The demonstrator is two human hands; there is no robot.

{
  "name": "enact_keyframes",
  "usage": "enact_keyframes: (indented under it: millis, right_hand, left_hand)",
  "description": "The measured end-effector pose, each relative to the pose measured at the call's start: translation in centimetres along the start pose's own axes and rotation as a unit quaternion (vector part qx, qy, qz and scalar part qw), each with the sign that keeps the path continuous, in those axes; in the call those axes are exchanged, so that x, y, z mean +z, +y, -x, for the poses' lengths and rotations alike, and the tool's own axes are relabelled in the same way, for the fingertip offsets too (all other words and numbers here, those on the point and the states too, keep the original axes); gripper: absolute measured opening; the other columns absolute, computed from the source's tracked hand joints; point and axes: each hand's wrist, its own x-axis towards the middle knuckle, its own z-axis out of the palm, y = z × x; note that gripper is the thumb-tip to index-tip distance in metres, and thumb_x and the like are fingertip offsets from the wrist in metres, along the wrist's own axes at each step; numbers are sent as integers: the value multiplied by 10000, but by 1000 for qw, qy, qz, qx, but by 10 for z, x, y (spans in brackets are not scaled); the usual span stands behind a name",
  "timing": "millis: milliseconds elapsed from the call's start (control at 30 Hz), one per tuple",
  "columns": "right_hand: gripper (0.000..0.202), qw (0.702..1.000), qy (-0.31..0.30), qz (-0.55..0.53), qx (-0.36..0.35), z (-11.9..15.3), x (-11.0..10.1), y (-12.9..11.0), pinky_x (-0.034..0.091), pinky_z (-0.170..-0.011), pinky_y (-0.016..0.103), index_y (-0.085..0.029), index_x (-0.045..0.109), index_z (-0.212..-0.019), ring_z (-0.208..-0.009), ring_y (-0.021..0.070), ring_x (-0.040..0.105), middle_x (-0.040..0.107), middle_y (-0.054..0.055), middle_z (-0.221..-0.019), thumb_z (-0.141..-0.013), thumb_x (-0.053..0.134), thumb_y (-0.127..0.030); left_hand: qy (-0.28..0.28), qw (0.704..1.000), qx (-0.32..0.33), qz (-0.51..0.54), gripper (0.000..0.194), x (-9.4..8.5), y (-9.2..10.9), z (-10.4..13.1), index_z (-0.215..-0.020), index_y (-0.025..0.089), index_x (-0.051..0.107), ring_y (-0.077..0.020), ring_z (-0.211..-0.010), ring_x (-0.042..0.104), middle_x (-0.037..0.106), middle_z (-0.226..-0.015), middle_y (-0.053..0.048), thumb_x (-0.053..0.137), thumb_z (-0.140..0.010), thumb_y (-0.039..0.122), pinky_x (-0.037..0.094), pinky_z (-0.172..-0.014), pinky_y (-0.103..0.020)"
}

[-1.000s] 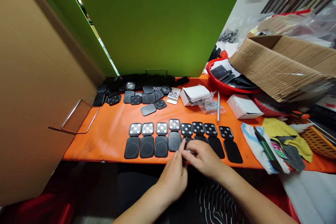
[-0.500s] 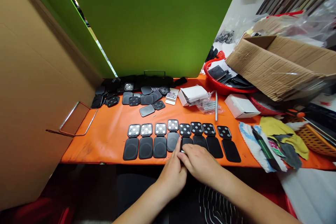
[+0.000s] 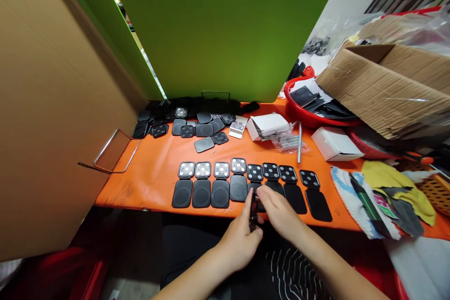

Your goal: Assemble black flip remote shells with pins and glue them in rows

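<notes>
My left hand (image 3: 242, 239) grips a small black piece (image 3: 253, 208), seen edge-on between thumb and fingers at the table's front edge. On its right side, my right hand (image 3: 281, 213) closes its fingertips on the same piece; its exact kind is hard to make out. Just beyond lies a row of black hinged folding pads. Each has a square plate with pale round dots (image 3: 238, 165) above a longer dark panel (image 3: 238, 188). Both hands partly cover the panels right of the middle.
More black folding pads (image 3: 204, 144) lie piled at the back left. Behind them rises a green board (image 3: 218, 33). White boxes (image 3: 269, 125), a metal rod (image 3: 299, 143), a red basin (image 3: 293, 103) and a cardboard box (image 3: 369, 79) stand right. Cloths (image 3: 415, 187) lie at front right.
My hands have drawn slightly apart and lower, so the black piece between them shows more. The whole view has shifted, with the table appearing further right.
</notes>
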Motion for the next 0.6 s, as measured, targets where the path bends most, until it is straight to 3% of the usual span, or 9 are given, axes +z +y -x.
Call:
enact_keyframes:
  millis: [133,233,367,500,600]
  right_hand:
    - [380,988,-38,145,-21,8,-10,-11,337,-596,284,-215,435,-685,-634,165,518,543,14,-670,-955,229,-387]
    - [378,983,-55,172,-27,16,-13,-11,340,-594,281,-213,459,-681,-636,165,531,561,19,-673,-955,248,-365]
    - [375,988,-34,153,-9,24,-9,-2,302,-539,265,-205,442,-625,-582,147,500,549,2,-621,-930,341,-399]
    - [415,997,6,74,-1,27,-2,2,288,-508,247,-200,417,-569,-526,123,445,489,-18,-542,-895,396,-457]
    - [431,1000,25,-16,-3,22,2,1,313,-526,244,-193,448,-577,-552,126,447,493,-8,-559,-870,424,-507]
  left_hand:
    - [-4,988,23,-152,792,-1,-1,7,-1464,202,130,-225,-978,576,606,-1104,-104,461,-753,99,442,-900,-388]
    - [-25,979,33,-202,787,1,-3,11,-1469,188,116,-253,-1080,547,553,-1239,-132,449,-760,103,423,-948,-399]
    - [-50,969,33,-240,788,5,-8,17,-1462,180,167,-297,-1206,473,436,-1385,-145,456,-735,85,384,-1002,-429]
    - [-53,977,31,-204,763,6,-9,20,-1450,178,210,-286,-1174,504,496,-1333,-139,470,-738,98,404,-981,-414]
    - [-26,995,35,-87,654,1,-3,13,-1397,198,323,-260,-1129,538,561,-1263,-116,512,-772,175,401,-973,-392]
